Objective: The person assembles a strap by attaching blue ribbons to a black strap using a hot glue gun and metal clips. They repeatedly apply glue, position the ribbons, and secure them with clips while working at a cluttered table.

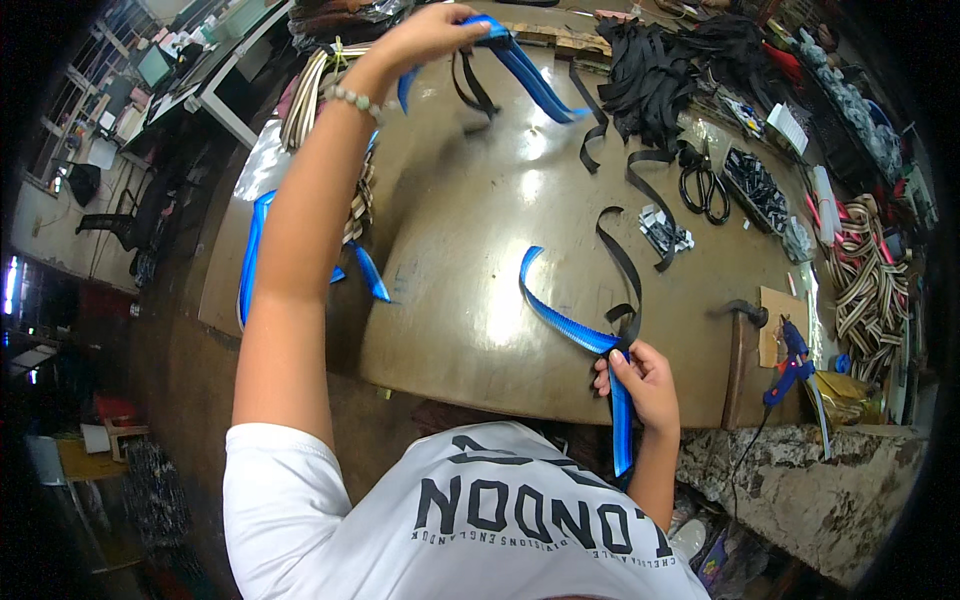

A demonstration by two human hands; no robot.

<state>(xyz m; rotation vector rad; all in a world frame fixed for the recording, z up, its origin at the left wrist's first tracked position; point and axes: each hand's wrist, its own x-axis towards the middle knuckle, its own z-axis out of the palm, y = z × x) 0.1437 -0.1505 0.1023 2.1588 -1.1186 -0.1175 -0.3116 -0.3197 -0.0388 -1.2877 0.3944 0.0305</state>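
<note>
My left hand (425,40) reaches to the far side of the table, its fingers closed on a bundle of blue straps (540,82). A black strap (468,88) hangs beneath that bundle. Close to the table's near edge, my right hand (650,388) pinches a single blue strap (562,322) together with a black strap (629,268) where the two cross. One end of this blue strap curves away over the tabletop, while the other hangs down past the edge. More blue straps (252,262) lie to the left, partly hidden by my left arm.
On the metal-topped table (450,300), black straps (650,85) are heaped at the back right. Scissors (704,190), a tray of small black parts (757,182) and small black-and-white pieces (664,232) lie nearer. A hammer (738,340), a blue glue gun (789,365) and striped straps (862,285) occupy the right side.
</note>
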